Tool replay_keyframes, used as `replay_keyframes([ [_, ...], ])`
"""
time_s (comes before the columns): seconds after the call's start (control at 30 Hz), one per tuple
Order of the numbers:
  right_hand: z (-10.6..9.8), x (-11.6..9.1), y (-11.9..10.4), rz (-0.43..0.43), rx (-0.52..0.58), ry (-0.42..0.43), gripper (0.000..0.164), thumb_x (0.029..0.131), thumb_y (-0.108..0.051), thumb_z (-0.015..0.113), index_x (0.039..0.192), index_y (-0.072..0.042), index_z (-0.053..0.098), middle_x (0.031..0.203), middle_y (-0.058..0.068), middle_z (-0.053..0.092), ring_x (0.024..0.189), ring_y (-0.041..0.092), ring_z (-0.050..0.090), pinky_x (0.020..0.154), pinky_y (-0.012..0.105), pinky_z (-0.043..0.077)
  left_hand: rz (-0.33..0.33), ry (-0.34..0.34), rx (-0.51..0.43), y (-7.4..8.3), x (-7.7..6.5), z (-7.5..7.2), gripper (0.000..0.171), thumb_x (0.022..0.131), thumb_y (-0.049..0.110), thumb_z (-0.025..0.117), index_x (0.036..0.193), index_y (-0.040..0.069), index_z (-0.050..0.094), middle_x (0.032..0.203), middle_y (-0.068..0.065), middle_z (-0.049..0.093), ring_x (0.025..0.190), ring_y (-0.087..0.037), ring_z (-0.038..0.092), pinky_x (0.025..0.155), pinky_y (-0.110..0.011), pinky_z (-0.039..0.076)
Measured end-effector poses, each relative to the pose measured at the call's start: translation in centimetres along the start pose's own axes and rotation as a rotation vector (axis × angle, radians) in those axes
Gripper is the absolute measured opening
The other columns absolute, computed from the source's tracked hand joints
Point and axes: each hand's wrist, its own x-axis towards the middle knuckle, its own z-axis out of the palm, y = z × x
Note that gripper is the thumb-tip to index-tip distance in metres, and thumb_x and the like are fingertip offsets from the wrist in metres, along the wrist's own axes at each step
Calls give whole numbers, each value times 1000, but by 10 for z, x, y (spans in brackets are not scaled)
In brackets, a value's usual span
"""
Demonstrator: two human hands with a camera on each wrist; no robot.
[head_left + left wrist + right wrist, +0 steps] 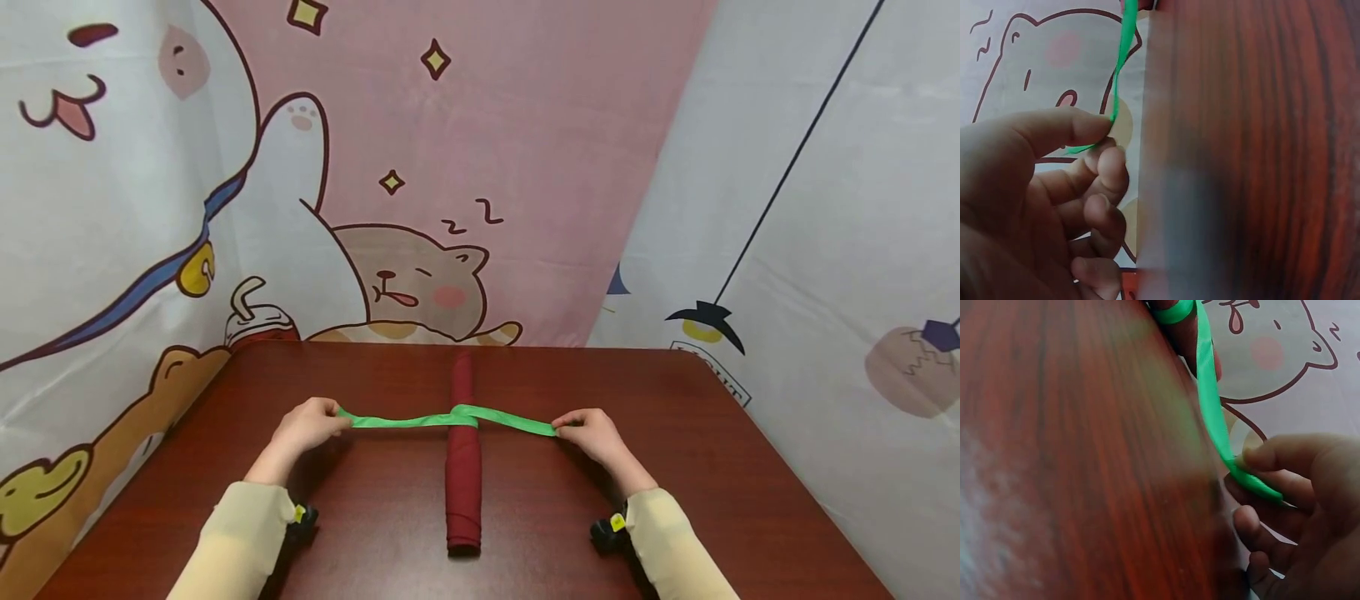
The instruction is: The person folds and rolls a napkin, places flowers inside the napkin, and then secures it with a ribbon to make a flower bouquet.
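A dark red rolled cloth or folded umbrella-like bundle (463, 487) lies lengthwise on the table, its exact kind unclear. Round its upper part passes a green ribbon (408, 422), crossed over itself on top. My left hand (307, 427) pinches one ribbon end between thumb and index finger, off to the left of the bundle. On the other side, my right hand (592, 433) pinches the opposite end the same way. Both ribbon lengths stretch out sideways above the table. In the right wrist view a short tail of ribbon (1209, 400) pokes past the fingertips.
The brown wooden table (360, 517) has rounded far corners. A cartoon-printed curtain (555, 167) hangs behind it and along the sides. Each wrist wears a small black camera, such as the one on the right wrist (609, 535).
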Motion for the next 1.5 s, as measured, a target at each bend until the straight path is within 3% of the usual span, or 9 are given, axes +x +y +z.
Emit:
replay_keyframes([
  [0.27,-4,3,-3,-82,-112,-45,13,88,-19,70,98,-13,76,109,6,67,100,25,60,81,42,49,12,-117,5,-1,4,4,32,84,24,70,60,14,51,57,2,51,51,-13,39,51,-29,33],
  [0.47,-17,3,4,-91,-121,-41,13,88,-20,70,97,-12,76,102,4,68,81,19,57,69,36,47,5,-125,50,-6,7,1,27,82,28,73,65,10,60,57,2,55,52,-12,42,52,-28,35],
  [0.63,-35,3,6,-82,-144,10,15,89,-19,70,98,-8,75,99,5,69,84,20,61,71,36,49,-6,-71,67,1,7,-11,27,83,33,72,80,7,64,71,-3,61,64,-18,51,60,-34,41],
  [0.77,-42,8,-12,-108,-148,65,19,90,-19,68,103,-5,73,102,8,69,91,25,65,75,40,51,48,26,59,26,13,-14,31,88,34,67,100,6,64,96,-11,65,86,-29,58,74,-46,45],
  [0.9,-27,17,-44,-147,-101,76,18,90,-19,67,104,-8,73,103,6,68,90,23,63,75,40,51,115,40,-50,61,22,2,35,91,33,64,111,5,62,111,-15,64,99,-32,59,83,-50,45],
  [1.1,25,33,-73,-214,28,-7,23,89,-20,69,108,-7,72,108,5,68,99,24,61,83,41,49,171,-21,-275,103,34,47,30,92,29,65,109,5,61,101,-11,64,90,-28,62,78,-42,48],
  [1.2,50,38,-76,-222,54,-68,31,92,-23,66,116,-4,68,116,8,65,109,28,58,90,45,46,170,-62,-375,112,36,68,29,94,27,63,108,2,58,97,-13,63,88,-31,63,77,-39,48],
  [1.3,68,40,-76,-209,52,-111,36,93,-28,63,120,-4,65,121,10,63,112,29,56,92,47,44,160,-68,-400,115,37,84,31,95,30,61,106,2,55,93,-12,61,83,-29,62,76,-38,47],
  [1.5,84,40,-74,-214,88,-139,35,94,-29,62,119,-5,64,114,10,64,95,22,59,80,39,49,150,-57,-393,113,37,98,35,95,36,60,104,3,54,85,-5,60,79,-18,56,73,-34,43],
])
